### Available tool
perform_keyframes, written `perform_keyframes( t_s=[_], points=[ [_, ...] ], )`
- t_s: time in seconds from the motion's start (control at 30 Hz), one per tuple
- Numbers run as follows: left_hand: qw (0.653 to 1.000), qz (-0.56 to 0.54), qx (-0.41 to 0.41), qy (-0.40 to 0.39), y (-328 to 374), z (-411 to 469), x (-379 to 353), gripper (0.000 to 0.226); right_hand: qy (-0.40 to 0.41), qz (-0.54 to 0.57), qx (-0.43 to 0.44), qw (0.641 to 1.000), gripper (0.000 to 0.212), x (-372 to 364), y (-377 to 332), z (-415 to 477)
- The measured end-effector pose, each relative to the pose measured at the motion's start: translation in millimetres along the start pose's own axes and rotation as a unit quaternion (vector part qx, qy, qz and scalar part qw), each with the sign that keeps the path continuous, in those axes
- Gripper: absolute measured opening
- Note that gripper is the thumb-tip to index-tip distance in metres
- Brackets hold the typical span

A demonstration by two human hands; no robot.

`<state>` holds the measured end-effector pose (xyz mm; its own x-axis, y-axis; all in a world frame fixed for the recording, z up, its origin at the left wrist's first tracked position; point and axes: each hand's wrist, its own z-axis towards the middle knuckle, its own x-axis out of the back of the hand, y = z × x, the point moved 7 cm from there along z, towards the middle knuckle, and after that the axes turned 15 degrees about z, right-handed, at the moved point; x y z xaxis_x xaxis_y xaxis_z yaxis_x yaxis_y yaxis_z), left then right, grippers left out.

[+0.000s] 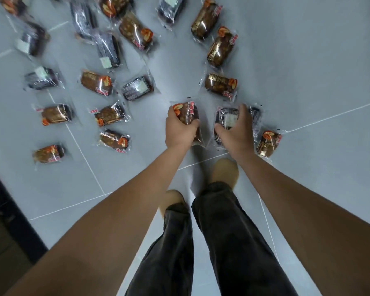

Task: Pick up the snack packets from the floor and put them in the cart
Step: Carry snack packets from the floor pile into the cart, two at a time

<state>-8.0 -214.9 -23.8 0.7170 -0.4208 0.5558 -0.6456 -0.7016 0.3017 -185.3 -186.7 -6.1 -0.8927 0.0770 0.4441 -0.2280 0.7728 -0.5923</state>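
Note:
Several clear-wrapped snack packets lie scattered over the grey tiled floor (308, 82), some brown with orange print, some dark purple. My left hand (179, 129) grips a brown packet (188, 113), fingers and thumb curled round its sides. My right hand (236, 130) grips a dark purple packet (225, 118) from above. Another brown packet (267, 144) lies just right of my right wrist. One more brown packet (220, 84) lies just beyond both hands. No cart is in view.
My two feet in tan shoes (223, 169) and dark trousers stand right behind the hands. A dark edge of furniture or a wall (6, 210) runs along the lower left. Bare tiles stretch to the right.

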Motion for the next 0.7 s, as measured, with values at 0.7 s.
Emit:
perform_keyframes(
  t_s=[0.7],
  points=[
    [0.973,0.104,-0.198,-0.056,105,-348,221,0.065,0.071,0.131,0.017,0.989,0.087,190,-168,-343]
  ],
)
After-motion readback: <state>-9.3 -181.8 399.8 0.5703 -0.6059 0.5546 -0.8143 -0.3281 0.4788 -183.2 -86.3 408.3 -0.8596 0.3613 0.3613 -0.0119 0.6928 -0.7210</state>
